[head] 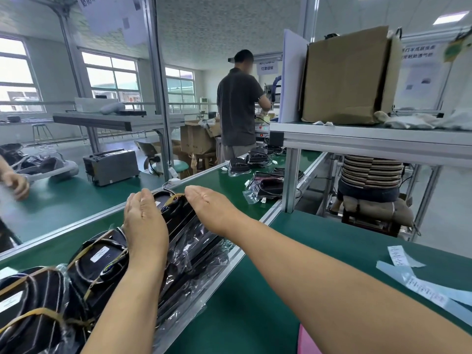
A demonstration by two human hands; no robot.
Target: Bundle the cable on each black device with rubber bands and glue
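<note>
Black devices (178, 218), some bagged in clear plastic, are lying in a row along the green belt (229, 182), at the near left. The left hand (145, 226) and right hand (208, 208) are flanking the row's far end, fingers straight, palms pressing inward, grasping nothing. Rubber bands (46, 311) are wrapping the nearest devices.
</note>
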